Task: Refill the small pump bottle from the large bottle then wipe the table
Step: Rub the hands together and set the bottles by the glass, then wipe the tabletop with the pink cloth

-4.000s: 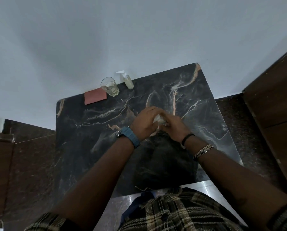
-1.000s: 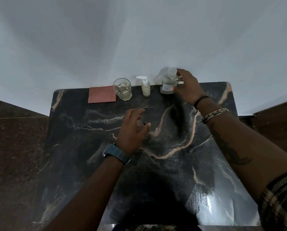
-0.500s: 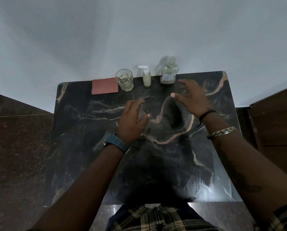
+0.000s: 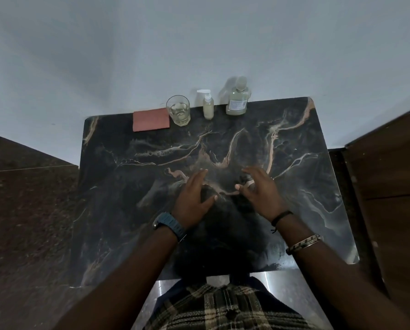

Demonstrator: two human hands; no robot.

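The small pump bottle (image 4: 208, 106) stands upright at the far edge of the table (image 4: 118, 210), against the wall, with its pump head fitted and pale liquid showing through most of its body. Just to its right, apart from it, stands the large bottle (image 4: 237, 98), capped and upright, also holding pale liquid in its lower part. To the left of the pump bottle is a clear glass (image 4: 178, 110) with a little liquid in the bottom, and beside the glass lies a folded reddish cloth (image 4: 151, 119), flat and in the far left corner.

Both hands are well apart from all four items, over the middle of the table. The left hand (image 4: 194, 196) is spread with fingers loose and holds nothing. The right hand (image 4: 261, 189) is likewise spread and empty.

Assessment: both bottles are closed and set back, which suggests the refill is finished, though the fill level cannot be confirmed as changed. The cloth lies folded and untouched, so the wiping step appears outstanding. No spill is discernible on the dark veined surface.
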